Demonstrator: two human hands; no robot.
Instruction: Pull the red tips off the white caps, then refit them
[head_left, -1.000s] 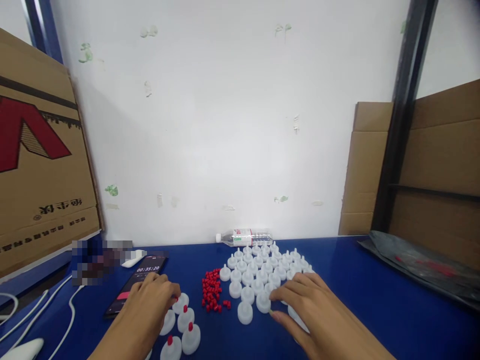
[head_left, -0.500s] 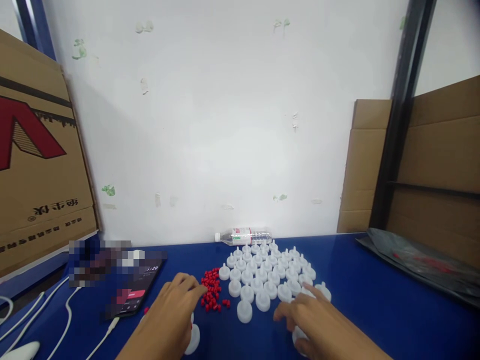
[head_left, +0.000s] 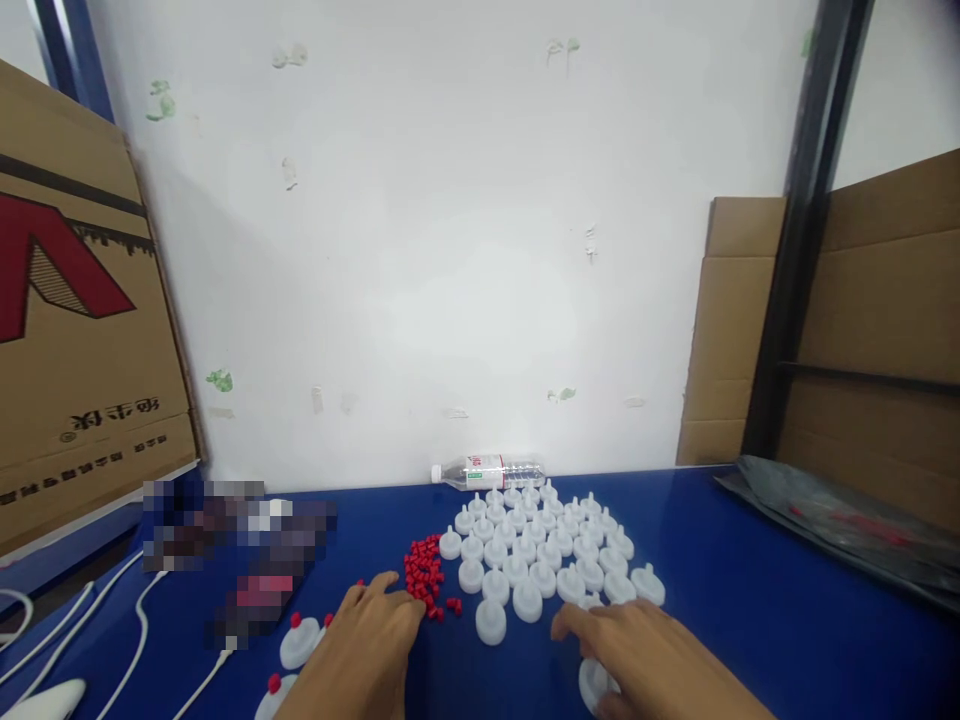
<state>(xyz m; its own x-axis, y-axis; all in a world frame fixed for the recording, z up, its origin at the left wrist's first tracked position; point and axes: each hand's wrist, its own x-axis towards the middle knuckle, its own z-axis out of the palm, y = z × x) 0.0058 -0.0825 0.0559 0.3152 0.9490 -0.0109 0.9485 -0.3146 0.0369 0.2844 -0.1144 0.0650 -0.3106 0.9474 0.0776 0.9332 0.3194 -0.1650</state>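
Left hand at red plugs, right hand perhaps gripping white cap

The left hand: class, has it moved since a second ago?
Yes. The left hand has shifted rightward, away from the blurred phone, and its fingertips now touch the pile of red plugs.

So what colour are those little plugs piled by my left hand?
Red, clearest in the head view.
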